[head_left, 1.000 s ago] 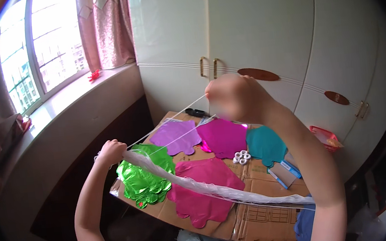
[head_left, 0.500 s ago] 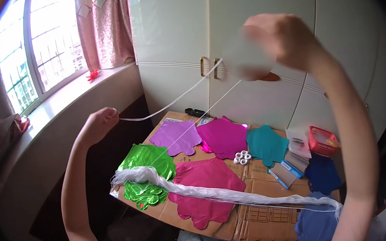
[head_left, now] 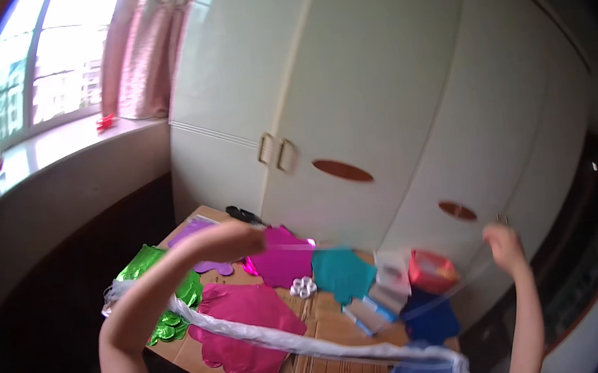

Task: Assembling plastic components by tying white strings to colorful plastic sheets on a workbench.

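Note:
My left hand (head_left: 240, 240) is closed over the magenta foil sheet, and a faint white string (head_left: 294, 247) runs off its fingertips to the right. My right hand (head_left: 503, 245) is raised at the right with its fingers closed; blurred string hangs in a pale arc near it. A long hank of white string (head_left: 256, 336) lies slantwise across the cardboard, partly behind my left forearm. Beneath and around it are a green foil sheet (head_left: 148, 264), a dark pink foil sheet (head_left: 245, 330), a magenta foil sheet (head_left: 281, 257) and a teal foil sheet (head_left: 343, 273).
Flat cardboard (head_left: 321, 322) covers the table. On it sit several small white rings (head_left: 302, 287), blue-and-white packs (head_left: 379, 309), a red basket (head_left: 432, 271) and dark blue sheets (head_left: 431, 316). A pale wardrobe (head_left: 368, 77) stands behind; a window (head_left: 64, 65) is at left.
My left hand has moved right and down over the table. My right hand has dropped and shifted right, carrying the string. The whole view has tilted and turned right.

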The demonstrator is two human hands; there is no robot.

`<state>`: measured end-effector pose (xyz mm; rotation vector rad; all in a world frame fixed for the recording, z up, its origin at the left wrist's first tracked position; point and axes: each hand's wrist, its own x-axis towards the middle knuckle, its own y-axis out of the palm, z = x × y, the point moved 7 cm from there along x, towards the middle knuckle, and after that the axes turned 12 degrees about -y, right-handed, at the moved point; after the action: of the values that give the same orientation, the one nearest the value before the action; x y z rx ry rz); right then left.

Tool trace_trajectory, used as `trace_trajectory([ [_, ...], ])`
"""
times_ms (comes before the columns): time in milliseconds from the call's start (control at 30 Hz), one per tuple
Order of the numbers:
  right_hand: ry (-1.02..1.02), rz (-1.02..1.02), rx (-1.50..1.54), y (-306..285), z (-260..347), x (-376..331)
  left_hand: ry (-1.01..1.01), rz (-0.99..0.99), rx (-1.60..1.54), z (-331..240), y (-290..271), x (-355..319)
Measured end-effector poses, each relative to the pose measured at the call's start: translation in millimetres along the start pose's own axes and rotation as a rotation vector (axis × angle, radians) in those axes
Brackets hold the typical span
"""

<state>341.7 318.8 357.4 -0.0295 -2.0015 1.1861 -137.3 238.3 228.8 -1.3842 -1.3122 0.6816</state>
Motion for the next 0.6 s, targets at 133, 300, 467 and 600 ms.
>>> trace_trajectory([
  [133, 0.163, -0.046, -0.073, -0.6, -27.6, -42.3, 0.205, 0.344, -0.393, -48.3, 46.6, 18.6],
  [300, 0.283, 0.154, 0.000, 88.3, -35.3, -45.9, 0.700, 0.627, -1.677, -84.3, 54.2, -9.6],
  [467, 0.036, 0.399, 0.286, 178.9, 17.2, -87.9, 0.243, -0.417, -2.267, -77.9, 29.6, 8.5],
  [600, 0.251, 0.413, 0.930, 183.5, 52.2, -106.6, -0.097, -0.910, -0.994, -16.1, 28.7, 7.1],
])
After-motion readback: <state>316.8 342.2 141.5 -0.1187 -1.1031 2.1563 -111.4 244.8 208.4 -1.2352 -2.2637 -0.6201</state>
